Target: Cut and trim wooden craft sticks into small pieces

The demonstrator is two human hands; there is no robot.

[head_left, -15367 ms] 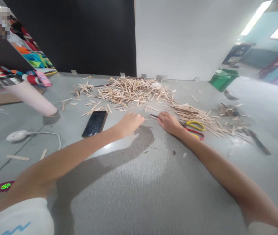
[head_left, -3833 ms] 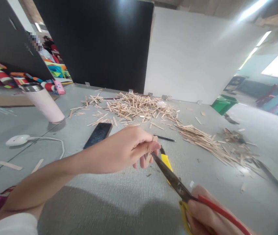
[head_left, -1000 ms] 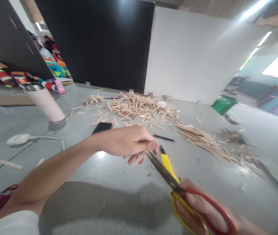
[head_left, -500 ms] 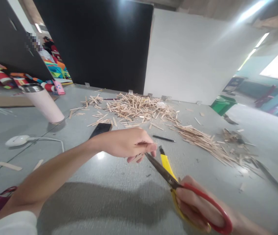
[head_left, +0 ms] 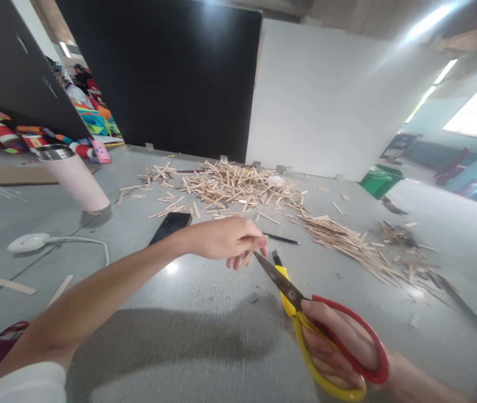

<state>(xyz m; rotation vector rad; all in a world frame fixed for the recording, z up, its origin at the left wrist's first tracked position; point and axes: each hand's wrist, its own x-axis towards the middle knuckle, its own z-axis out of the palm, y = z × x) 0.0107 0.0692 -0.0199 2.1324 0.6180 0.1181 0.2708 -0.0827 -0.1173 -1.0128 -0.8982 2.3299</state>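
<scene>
scissors (head_left: 305,305), steel blades, red-yellow loops | right hand (head_left: 334,350) grip clenched | left hand (head_left: 227,238) pinched

Single head cam, looking fwd & down across the grey table (head_left: 221,336), sitting close above both hands, wall facing ahead.

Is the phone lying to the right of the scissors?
No, the phone lies left of the scissors, beyond the left hand, while the right hand grips the handles.
</scene>
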